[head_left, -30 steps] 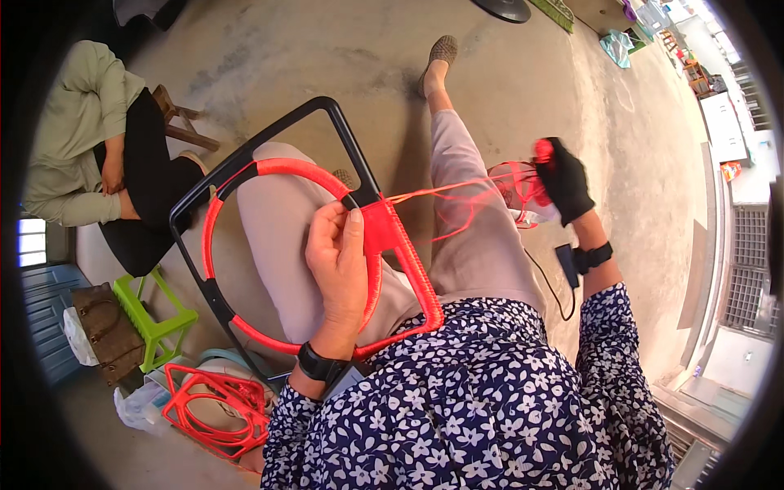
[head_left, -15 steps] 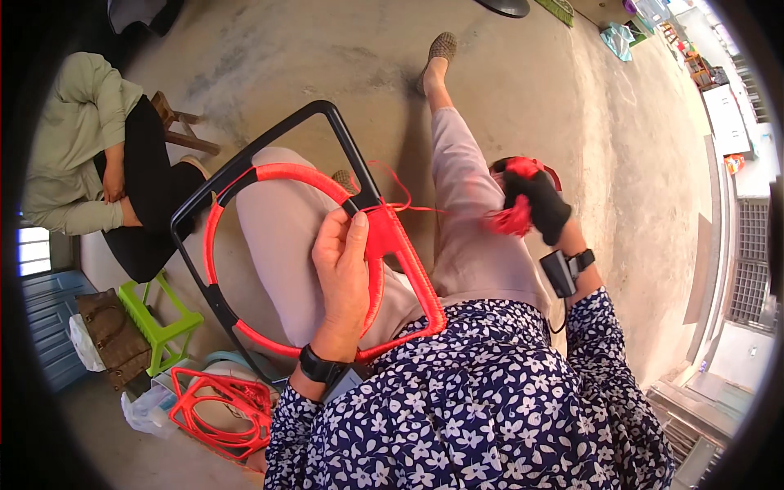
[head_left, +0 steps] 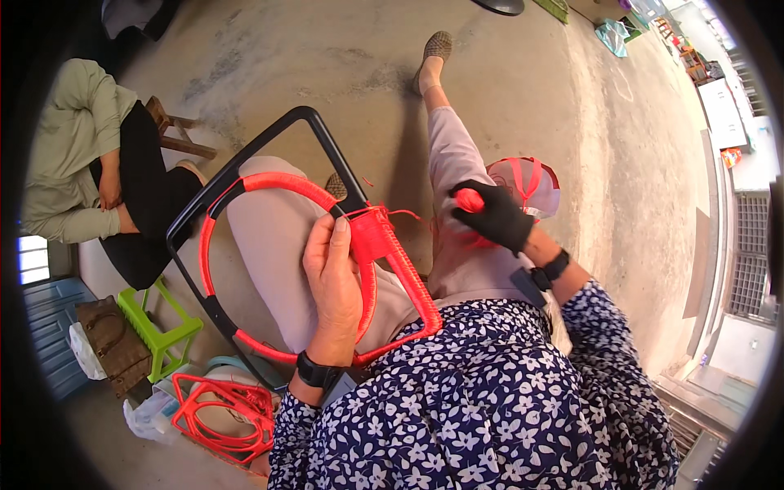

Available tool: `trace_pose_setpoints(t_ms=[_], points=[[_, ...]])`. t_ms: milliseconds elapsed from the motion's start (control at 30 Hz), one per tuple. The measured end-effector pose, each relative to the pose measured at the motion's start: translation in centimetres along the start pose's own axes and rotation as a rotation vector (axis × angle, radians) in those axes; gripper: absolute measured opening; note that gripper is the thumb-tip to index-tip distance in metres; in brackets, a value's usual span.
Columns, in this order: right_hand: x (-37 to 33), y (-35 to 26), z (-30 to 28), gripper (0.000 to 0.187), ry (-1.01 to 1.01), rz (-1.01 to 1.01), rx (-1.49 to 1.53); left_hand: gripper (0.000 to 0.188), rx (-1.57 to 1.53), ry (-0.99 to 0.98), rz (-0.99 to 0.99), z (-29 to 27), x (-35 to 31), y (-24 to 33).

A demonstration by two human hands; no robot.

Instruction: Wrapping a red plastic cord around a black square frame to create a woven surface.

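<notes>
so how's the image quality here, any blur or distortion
Head view: strong fisheye, black corners, floor edges bowed near the rim; hard sunlight throws a dark shadow beside the leg; left hand and red frame sharp, gloved right hand slightly soft.

- A second person (head_left: pixel 90 163) in a pale green top and black trousers sits at the upper left, on a low wooden stool (head_left: pixel 175 131).
- A lime-green plastic stool (head_left: pixel 159 327) stands on the concrete floor (head_left: pixel 506 90), with a brown bag (head_left: pixel 110 343) just beside it.
- More red-wrapped frames (head_left: pixel 224 412) lie stacked at the lower left.
- A white plastic bag (head_left: pixel 86 351) sits beside the brown bag.
</notes>
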State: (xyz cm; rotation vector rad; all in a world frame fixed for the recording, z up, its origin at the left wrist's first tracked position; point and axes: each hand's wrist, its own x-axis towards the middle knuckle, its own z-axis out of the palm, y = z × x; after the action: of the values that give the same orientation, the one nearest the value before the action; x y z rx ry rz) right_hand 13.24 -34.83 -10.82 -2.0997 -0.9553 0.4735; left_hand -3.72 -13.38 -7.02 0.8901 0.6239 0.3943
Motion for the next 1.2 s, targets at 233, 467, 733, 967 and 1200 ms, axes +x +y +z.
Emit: trace_pose_setpoints(t_ms=[233, 467, 733, 967, 1200], points=[[-15.4, 15.7, -17.1, 0.025, -0.100, 0.705, -1.041, 0.020, -0.012, -0.012, 0.044, -0.3, 0.1, 0.1], [-17.7, 17.0, -18.4, 0.034, 0.104, 0.695, -0.826, 0.017, -0.005, -0.040, 0.042, 0.5, 0.1, 0.2], [-1.8, -1.2, 0.5, 0.030, -0.412, 0.466, 0.664, 0.017, -0.032, -0.073, 0.015, 0.9, 0.1, -0.3], [-0.1, -5.9, -1.3, 0.024, -0.232, 0.425, 1.210, 0.017, 0.015, -0.077, 0.015, 0.9, 0.0, 0.2], [2.2, -6.7, -3.9, 0.024, 0.216, 0.304, 1.520, 0.017, -0.008, -0.082, 0.007, 0.8, -0.2, 0.5]])
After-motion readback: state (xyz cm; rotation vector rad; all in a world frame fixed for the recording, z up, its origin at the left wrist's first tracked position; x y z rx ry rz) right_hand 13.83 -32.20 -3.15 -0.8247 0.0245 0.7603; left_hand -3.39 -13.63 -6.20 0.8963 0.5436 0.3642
